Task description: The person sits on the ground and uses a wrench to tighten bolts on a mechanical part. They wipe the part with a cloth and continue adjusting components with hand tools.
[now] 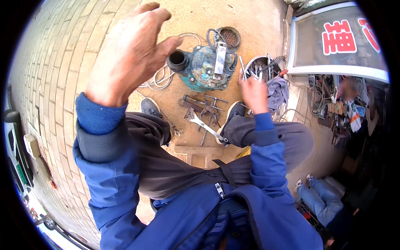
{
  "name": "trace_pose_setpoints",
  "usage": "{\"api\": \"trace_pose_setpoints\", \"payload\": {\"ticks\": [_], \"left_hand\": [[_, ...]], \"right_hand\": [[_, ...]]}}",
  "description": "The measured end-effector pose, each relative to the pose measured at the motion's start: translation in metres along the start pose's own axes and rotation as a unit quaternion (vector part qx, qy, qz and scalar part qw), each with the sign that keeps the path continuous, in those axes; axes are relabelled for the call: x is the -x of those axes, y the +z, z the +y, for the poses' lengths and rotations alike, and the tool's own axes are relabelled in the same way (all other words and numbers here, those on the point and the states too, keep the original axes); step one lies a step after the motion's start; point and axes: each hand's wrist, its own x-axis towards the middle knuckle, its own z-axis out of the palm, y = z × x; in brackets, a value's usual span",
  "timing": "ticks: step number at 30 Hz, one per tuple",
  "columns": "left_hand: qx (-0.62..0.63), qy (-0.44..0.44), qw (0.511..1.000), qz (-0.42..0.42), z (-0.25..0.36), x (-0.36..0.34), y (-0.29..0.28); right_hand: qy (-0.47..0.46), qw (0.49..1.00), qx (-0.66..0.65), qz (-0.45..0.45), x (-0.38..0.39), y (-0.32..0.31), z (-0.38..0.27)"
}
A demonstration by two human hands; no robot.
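My left hand (133, 54) is raised above the ground at upper left, its fingers apart and nothing visible in it. It hangs beside a worn green-blue pump (208, 68) with a dark round outlet and a metal handle on top. My right hand (255, 92) is at the near edge of a round container of tools (250, 63), where several metal shafts stick up. Its fingers are curled, partly hidden and slightly blurred; what they hold, if anything, I cannot make out. A grey rag (278, 92) lies just right of that hand.
Between my shoes lie an adjustable wrench (205, 124), a hammer (192, 100) and a puller-like tool (209, 111). A round perforated cover (230, 38) sits behind the pump. Pale cable (159, 80) coils at its left. A framed glass sign (337, 39) stands right; another person's legs (321, 204) show lower right.
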Motion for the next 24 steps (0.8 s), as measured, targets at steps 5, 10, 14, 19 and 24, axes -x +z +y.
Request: {"api": "trace_pose_setpoints", "payload": {"ticks": [5,10,14,19,24], "left_hand": [[-0.014,-0.034,0.999,-0.031,-0.001,0.006,0.003],[-0.041,-0.056,0.996,-0.049,0.001,0.007,0.004],[-0.068,-0.071,0.993,-0.07,0.002,0.003,0.009],[-0.061,-0.103,0.988,-0.093,0.004,-0.003,0.017],[-0.055,-0.097,0.991,-0.075,0.017,-0.002,0.018]], "right_hand": [[0.125,0.939,0.093,-0.306,0.112,0.142,0.076],[0.117,0.942,0.051,-0.31,0.096,0.174,0.073],[0.13,0.934,0.047,-0.329,0.086,0.184,0.066],[0.2,0.951,-0.012,-0.237,0.074,0.204,0.083],[0.06,0.994,0.026,-0.089,0.043,0.217,0.117]]}}
